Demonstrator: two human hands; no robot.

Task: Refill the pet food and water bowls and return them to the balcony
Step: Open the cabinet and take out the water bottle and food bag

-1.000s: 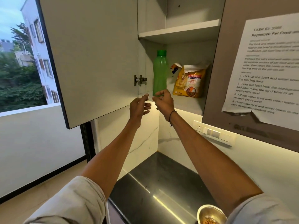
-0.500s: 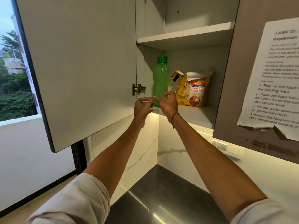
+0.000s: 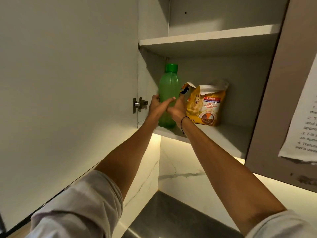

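Dark stone countertop [image 3: 171, 219] lies lowest and nearest to you, under a marble-veined wall lit by a strip beneath the wall cabinet [image 3: 202, 134]. Your two rolled pale sleeves sit at the bottom edge, and both bare forearms rise toward the cabinet's lower shelf.

Take the green bottle [image 3: 169, 93] as your landmark. It stands upright at the front left of the lower shelf, its green cap on; the plastic is too cloudy to tell what it holds. Your left hand [image 3: 157, 105] wraps its fingers around the bottle's left side, with the thumb laid across the front. Your right hand [image 3: 177, 109], a dark cord around its wrist, is at the bottle's right side, touching it; whether those fingers curl around it you cannot tell, since they are hidden behind the hand.

Just right of the bottle and slightly further back stands the yellow pet food bag [image 3: 205, 104], marked "ADULT", its top torn open and folded over; the kibble inside does not show. Left of the bottle hangs the open cabinet door [image 3: 68, 83] on a metal hinge [image 3: 139, 104]. Above the bottle runs an upper shelf [image 3: 205, 36]. Far right of it, a printed instruction sheet [image 3: 307, 124] is stuck on the neighbouring closed door.
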